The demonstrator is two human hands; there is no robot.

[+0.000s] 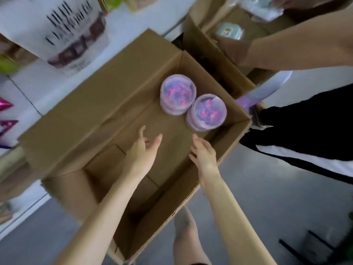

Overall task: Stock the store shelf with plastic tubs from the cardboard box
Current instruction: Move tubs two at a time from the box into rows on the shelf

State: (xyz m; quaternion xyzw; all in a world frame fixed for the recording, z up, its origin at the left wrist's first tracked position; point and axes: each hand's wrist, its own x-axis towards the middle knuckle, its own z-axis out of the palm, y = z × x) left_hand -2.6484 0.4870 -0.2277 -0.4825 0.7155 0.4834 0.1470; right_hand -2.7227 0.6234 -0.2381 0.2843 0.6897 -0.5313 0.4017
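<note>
- Open box (95, 119) on the floor, flaps folded out, seen from above; the view is motion-blurred.
- Two tubs inside, tucked into the far right corner: far tub (178, 93) and near tub (207, 111), side by side and touching, both upright, clear lids showing pink and purple contents.
- The rest of the box bottom is bare cardboard.
- Left hand (142, 153) reaches in over the box bottom, palm turned inward, fingers (141, 131) spread apart, thumb out, holding nothing.
- Right hand (205, 153) is in too, near the box's right wall, fingers loosely apart and slightly curled, gripping nothing.
- Both hands sit short of the tubs; the right one is closer, just near-side of the near tub, not touching it.
- A bare knee (186, 232) shows below the box's near edge.
- To the right, a second person: dark trousers (305, 127) with a white stripe, a purple shoe (254, 109) just beside the box's right corner.
- Far right, that person's tan sleeve (305, 46) stretches over a second box (202, 46) holding a pale green tub (230, 30).
- Far left, white shelving (24, 92) with blurred packaging; details there cannot be made out.
</note>
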